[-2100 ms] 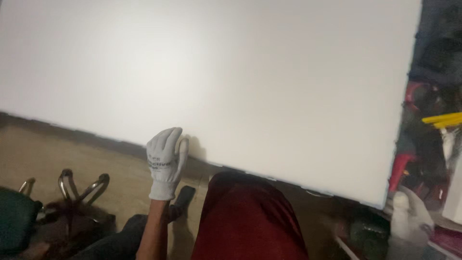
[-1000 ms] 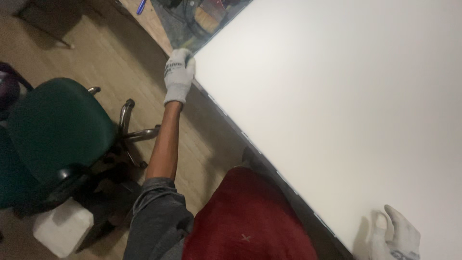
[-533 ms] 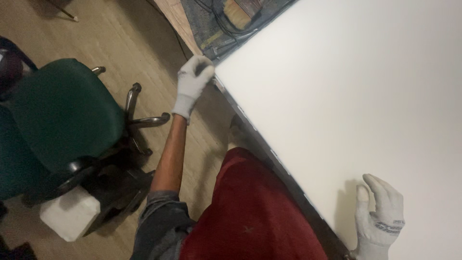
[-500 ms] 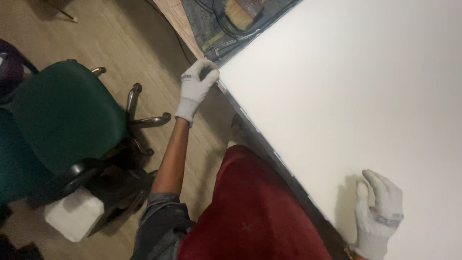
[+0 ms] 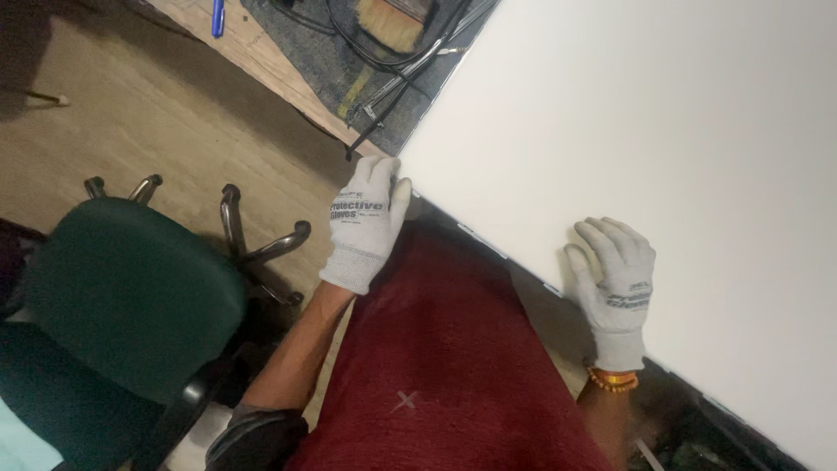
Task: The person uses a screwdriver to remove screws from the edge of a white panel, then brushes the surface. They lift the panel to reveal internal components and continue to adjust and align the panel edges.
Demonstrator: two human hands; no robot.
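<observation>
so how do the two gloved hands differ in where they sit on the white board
The left hand grips the corner of the white board, its fingers curled over the edge; the right hand lies flat on the board's top face, fingers spread, further along the near edge. The left hand's arm is bare at the wrist; the right wrist wears an orange bead bracelet. Both wear the same light grey work gloves.

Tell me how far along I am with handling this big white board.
Already done: both gloved hands are on the white board. In hand: the left hand grips its corner, and the right hand lies flat on its face near the lower edge. Left: the board lies partly over the grey mat, cables and brush, so it does not look settled.
</observation>
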